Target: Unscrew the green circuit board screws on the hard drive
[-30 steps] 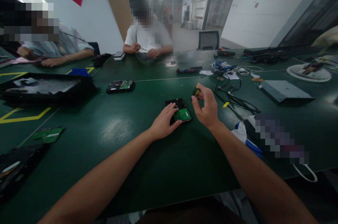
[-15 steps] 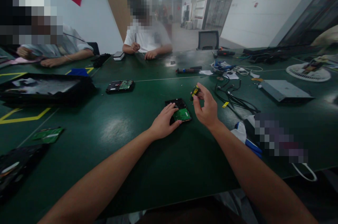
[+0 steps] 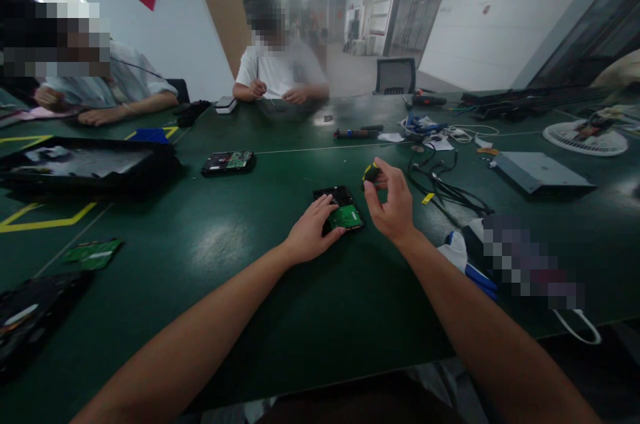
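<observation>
A black hard drive (image 3: 339, 207) with a green circuit board (image 3: 345, 217) facing up lies on the green table (image 3: 240, 251) in front of me. My left hand (image 3: 311, 232) rests on its near left edge, fingers spread flat over it. Just right of the drive my right hand (image 3: 393, 201) is raised, its fingertips pinched on the black and yellow handle of a small screwdriver (image 3: 371, 173). The tool's tip is hidden behind my fingers.
A second hard drive (image 3: 229, 163) lies further left, a black tray (image 3: 83, 167) beyond it. Tangled black cables (image 3: 443, 187) and a grey flat box (image 3: 540, 173) lie to the right. A loose green board (image 3: 93, 254) sits near left. Two people work at the far side.
The screwdriver handle has turned a little between my right fingertips and the hand shifted slightly. My left hand has stayed on the drive.
</observation>
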`<action>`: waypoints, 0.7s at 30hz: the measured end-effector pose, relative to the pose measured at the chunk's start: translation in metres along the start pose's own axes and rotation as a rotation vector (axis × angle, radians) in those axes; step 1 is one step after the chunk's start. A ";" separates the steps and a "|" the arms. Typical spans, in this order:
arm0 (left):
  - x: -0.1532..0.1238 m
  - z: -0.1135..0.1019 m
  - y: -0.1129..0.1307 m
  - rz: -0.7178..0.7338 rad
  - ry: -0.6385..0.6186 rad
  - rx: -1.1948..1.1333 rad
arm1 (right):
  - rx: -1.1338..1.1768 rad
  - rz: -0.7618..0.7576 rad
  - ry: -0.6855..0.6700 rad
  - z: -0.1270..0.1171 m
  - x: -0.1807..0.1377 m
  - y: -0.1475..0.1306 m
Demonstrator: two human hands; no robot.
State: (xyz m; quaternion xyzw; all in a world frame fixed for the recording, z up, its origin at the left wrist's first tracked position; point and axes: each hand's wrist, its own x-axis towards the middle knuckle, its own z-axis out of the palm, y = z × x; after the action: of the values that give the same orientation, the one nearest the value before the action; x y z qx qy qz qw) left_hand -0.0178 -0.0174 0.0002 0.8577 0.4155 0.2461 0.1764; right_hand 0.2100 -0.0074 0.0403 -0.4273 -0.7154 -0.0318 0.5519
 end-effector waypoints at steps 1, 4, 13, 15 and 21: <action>0.000 0.000 0.000 0.000 -0.001 0.000 | 0.002 -0.001 0.001 0.000 0.000 0.000; 0.000 -0.001 0.001 0.004 -0.001 -0.001 | -0.002 -0.001 -0.002 0.000 0.000 0.000; 0.000 0.001 -0.002 0.005 0.005 -0.004 | -0.062 -0.065 0.054 -0.006 0.012 -0.008; 0.000 0.001 -0.002 0.006 0.006 -0.007 | -0.078 -0.063 0.046 -0.009 0.017 -0.012; 0.000 0.000 -0.001 0.015 0.005 -0.003 | -0.067 -0.069 0.006 -0.011 0.024 -0.023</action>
State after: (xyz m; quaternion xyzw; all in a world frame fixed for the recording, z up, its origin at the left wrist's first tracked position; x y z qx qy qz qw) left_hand -0.0185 -0.0166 -0.0006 0.8598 0.4092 0.2502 0.1749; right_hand 0.2028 -0.0141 0.0743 -0.4205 -0.7265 -0.0762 0.5381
